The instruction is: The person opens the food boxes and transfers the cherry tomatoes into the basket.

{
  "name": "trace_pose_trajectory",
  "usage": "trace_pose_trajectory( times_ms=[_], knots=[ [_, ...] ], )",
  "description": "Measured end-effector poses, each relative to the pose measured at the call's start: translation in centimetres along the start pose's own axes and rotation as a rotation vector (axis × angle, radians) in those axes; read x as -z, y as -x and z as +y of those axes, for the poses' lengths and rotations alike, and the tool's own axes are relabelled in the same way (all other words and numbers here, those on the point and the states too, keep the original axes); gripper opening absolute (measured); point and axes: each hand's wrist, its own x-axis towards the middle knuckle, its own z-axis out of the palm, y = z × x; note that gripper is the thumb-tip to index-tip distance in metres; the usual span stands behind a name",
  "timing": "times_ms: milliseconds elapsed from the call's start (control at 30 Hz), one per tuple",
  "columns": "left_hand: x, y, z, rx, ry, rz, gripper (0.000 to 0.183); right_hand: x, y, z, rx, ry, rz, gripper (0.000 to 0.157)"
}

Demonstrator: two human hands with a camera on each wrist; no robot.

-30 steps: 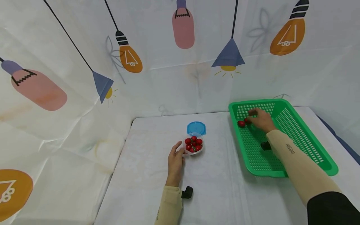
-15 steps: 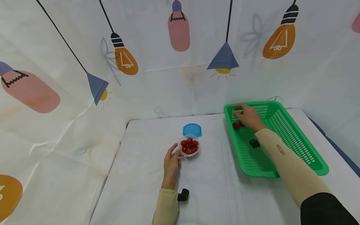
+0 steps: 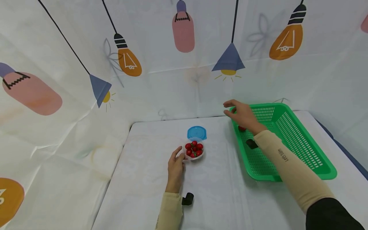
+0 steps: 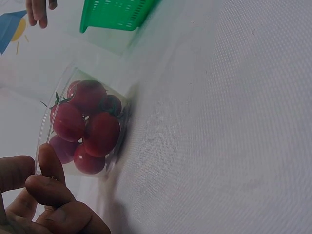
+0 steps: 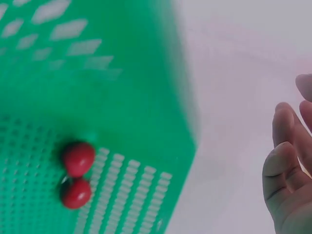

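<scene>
My left hand (image 3: 174, 172) pinches the near left rim of a clear plastic tub (image 4: 80, 75) standing on the table. Several small red cherry tomatoes (image 4: 102, 134) with green stems fill it. A blue lid (image 3: 196, 133) lies open just behind the tub. My right hand (image 3: 242, 116) hovers over the far left corner of the green basket (image 3: 276, 179), its fingertips past the rim. Finger and thumb are bent towards each other there; whether something small is tucked between them is hidden. Two tomatoes (image 5: 78, 158) lie on the basket floor in the right wrist view.
White cloth covers the table (image 3: 143, 191). A pale curtain (image 3: 172, 89) printed with lamps and bulbs hangs behind and to the left. The basket's raised rim stands between the right hand and the tub. Small black wrist cameras (image 3: 188, 199) are worn on both wrists.
My right hand has risen from inside the basket and moved left to its far left rim. The left hand stays at the tub. The head view has shifted slightly.
</scene>
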Motion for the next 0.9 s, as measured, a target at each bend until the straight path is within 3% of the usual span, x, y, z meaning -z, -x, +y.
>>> trace_pose_trajectory(
  times_ms=[333,900],
  knots=[
    [-0.2,0.2,0.4,0.016,-0.01,0.012,0.043,-1.5,-0.1,-2.8,0.05,0.038,-0.04,0.037],
    [-0.1,-0.1,0.0,0.017,0.014,0.017,0.041,-5.3,-0.4,-6.7,0.133,0.001,-0.145,0.038]
  ],
)
